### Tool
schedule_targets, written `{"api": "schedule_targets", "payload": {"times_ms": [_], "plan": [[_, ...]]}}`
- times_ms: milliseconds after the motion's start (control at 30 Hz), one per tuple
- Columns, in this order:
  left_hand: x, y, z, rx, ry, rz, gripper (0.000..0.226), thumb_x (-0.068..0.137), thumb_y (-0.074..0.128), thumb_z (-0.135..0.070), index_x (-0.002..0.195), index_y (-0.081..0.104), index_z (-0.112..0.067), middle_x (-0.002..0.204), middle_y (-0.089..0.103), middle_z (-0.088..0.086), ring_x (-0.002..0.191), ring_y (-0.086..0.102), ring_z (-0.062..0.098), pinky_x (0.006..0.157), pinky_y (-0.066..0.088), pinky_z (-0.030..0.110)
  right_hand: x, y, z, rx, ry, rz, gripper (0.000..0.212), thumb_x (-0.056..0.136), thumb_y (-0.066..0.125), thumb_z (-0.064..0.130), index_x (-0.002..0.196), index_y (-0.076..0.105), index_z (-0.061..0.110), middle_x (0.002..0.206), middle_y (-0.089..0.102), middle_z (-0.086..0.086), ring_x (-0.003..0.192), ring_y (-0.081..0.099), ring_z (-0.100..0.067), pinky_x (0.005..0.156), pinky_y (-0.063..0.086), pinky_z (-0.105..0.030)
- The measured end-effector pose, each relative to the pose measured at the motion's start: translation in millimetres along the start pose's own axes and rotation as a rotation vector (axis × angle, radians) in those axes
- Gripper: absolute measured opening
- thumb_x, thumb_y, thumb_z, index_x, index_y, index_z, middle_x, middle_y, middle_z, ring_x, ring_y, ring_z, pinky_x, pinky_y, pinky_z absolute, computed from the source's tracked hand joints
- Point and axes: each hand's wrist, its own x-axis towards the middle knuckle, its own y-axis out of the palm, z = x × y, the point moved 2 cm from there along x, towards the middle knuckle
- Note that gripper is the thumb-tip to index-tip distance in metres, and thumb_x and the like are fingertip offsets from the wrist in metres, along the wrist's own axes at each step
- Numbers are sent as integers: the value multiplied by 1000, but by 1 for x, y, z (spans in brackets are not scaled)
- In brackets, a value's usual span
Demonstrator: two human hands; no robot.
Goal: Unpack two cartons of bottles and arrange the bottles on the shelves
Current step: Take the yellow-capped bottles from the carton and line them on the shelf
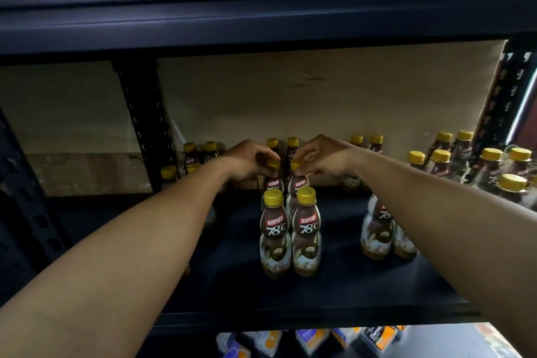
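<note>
Shelf: dark blue metal board with a pale wall behind it.
Front pair: two brown Kopiko bottles with yellow caps, upright and touching side by side, mid-shelf.
Second pair: same bottles, just behind the front pair; the left hand and right hand each pinch one cap.
Back pair: two by the wall.
Left bottles: four near the back.
Right bottles: two touching, partly hidden by an arm.
End bottles: a cluster at the far right.
</note>
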Motion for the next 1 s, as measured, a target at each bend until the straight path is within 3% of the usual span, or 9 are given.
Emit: {"api": "schedule_targets", "payload": {"times_ms": [67,233,533,700,867,1000], "plan": [[-1,0,-1,-1,-8,-1,43,77,85,-17,116,71,-30,119,69,-8,116,61,14,104,50,44,0,0,0,-17,-4,3,39,86,79,11,123,67,9,105,70,-2,95,66,-12,82,56,-24],[-3,0,-5,0,-11,-7,44,80,82,-12,120,70,-27,121,68,-5,116,61,16,103,50,45,3,0,-1,-53,-13,-13,43,86,80,13,126,68,10,115,70,-8,110,66,-23,96,56,-37],[-5,1,-6,6,-21,-13,45,80,81,-11,121,68,-26,123,66,-4,117,60,17,103,50,46,1,1,-3,-42,0,-2,43,87,80,17,128,65,15,115,67,-2,111,63,-19,84,55,-25],[-10,-1,-9,18,-33,-20,51,80,82,-13,127,66,-26,127,65,-4,121,58,17,104,49,45,-2,-1,-2,-104,11,-1,54,85,81,23,136,62,18,127,64,-1,116,60,-18,93,52,-29],[-18,-6,-15,10,-38,-48,54,82,82,-18,131,63,-26,126,64,-2,117,59,18,99,53,45,-11,-7,1,-53,6,-22,54,85,81,19,135,61,18,117,68,3,108,65,-14,86,55,-24],[-29,-13,-23,23,-12,-106,47,83,81,-29,127,65,-26,122,66,-2,112,60,15,100,51,40,-23,-21,0,-44,18,-22,39,86,79,22,122,64,28,116,73,2,109,69,-17,101,55,-42]]}}
